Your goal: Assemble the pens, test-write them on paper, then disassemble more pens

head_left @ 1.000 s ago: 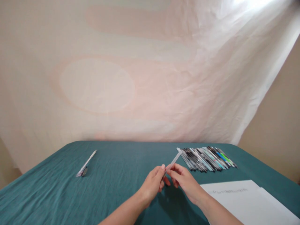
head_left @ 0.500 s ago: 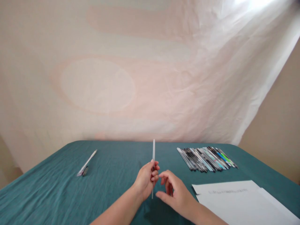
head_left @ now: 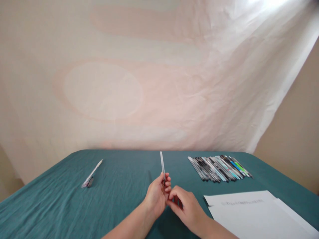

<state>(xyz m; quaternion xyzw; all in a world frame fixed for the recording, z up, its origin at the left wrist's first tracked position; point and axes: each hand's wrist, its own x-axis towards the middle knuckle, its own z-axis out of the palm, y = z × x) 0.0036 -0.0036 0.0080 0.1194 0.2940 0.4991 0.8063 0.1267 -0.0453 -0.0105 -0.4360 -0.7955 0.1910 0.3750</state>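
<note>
A slim pen [head_left: 162, 161] with a pale, see-through barrel stands nearly upright over the middle of the table. My left hand [head_left: 156, 196] is closed round its middle, near a dark section. Thumb and forefinger of my right hand [head_left: 187, 206] pinch together at the pen's lower end, against the heel of my left hand. That lower end is mostly hidden by the fingers.
On the green cloth [head_left: 124, 192], a row of many pens [head_left: 219, 168] lies side by side at the right. White paper sheets [head_left: 246, 215] with faint scribbles lie at front right. A white pen [head_left: 92, 173] lies at the left beside a small dark piece [head_left: 90, 182].
My right hand has moved left and its open fingers have closed at the pen's lower end. The pen has dropped slightly, and its top leans a little to the left.
</note>
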